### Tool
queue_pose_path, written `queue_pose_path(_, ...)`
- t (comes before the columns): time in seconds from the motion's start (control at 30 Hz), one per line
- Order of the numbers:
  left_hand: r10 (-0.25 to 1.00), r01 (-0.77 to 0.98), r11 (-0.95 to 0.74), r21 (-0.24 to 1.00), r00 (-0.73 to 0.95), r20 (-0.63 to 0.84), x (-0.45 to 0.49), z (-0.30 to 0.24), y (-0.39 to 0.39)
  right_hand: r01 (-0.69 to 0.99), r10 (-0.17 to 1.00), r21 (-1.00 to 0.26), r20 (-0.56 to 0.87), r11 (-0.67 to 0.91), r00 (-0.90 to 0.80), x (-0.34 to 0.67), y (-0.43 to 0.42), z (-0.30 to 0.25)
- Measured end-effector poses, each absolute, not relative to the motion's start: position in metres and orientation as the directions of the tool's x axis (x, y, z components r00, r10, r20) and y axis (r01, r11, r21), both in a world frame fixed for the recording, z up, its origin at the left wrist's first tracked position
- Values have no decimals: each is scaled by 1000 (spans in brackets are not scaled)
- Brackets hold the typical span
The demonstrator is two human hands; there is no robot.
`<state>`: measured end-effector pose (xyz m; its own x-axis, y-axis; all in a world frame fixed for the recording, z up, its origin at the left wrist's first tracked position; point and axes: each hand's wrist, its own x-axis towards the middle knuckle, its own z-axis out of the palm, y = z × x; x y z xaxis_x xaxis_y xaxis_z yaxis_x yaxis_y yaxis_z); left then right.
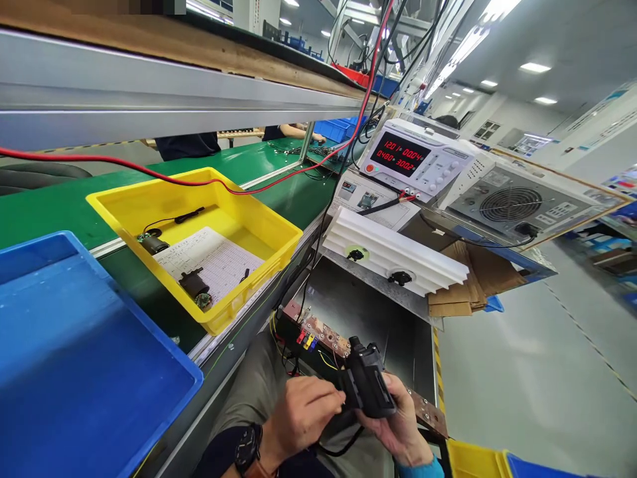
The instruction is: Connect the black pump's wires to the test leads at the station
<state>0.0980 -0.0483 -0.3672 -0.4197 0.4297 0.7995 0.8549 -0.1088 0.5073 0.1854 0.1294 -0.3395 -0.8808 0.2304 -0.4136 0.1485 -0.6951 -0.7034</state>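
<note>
My right hand (401, 425) is wrapped round a black plastic device (367, 382) with a knob-like end and a recessed slot, above my lap. My left hand (308, 408), with a watch on its wrist, has its fingers pinched together at the device's left edge. Whatever lies between those fingers is hidden. A black cable (346, 445) loops beneath the device. Just behind it runs a copper-coloured metal strip (326, 335) with screws, and small red, yellow and blue connectors (307, 340) sit beside it.
A yellow bin (259, 229) holds a written sheet and black motor-like parts. A blue tray (64, 358) is at left. A power supply (418, 162) with red digits stands behind a white ribbed block (398, 252). A red cable (199, 180) hangs across. Co-workers are partly visible beyond.
</note>
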Motion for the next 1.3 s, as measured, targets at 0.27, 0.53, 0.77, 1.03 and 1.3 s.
queue_pose_path(0.27, 345, -107, -216, 970, -938, -27, 89, -389, -40, 202, 189, -703, -436, -682, -880, 188, 124, -340)
queue_pose_path(0.53, 591, -579, -310, 754, -738, -324, 89, -374, -36, 271, 220, -711, -517, -649, -827, 185, 116, -323)
queue_pose_path(0.77, 521, -515, -330, 791, -798, -302, 96, -374, -35, 276, 233, -718, -523, -639, -820, 187, 112, -324)
queue_pose_path(1.03, 367, -143, -273, 951, -930, -34, 121, -398, -31, 194, 288, -783, -429, -591, -856, 192, 114, -332)
queue_pose_path(1.3, 379, -396, -192, 898, -874, -304, 100, -413, -19, 283, 371, -892, -410, -351, -833, 174, 110, -319)
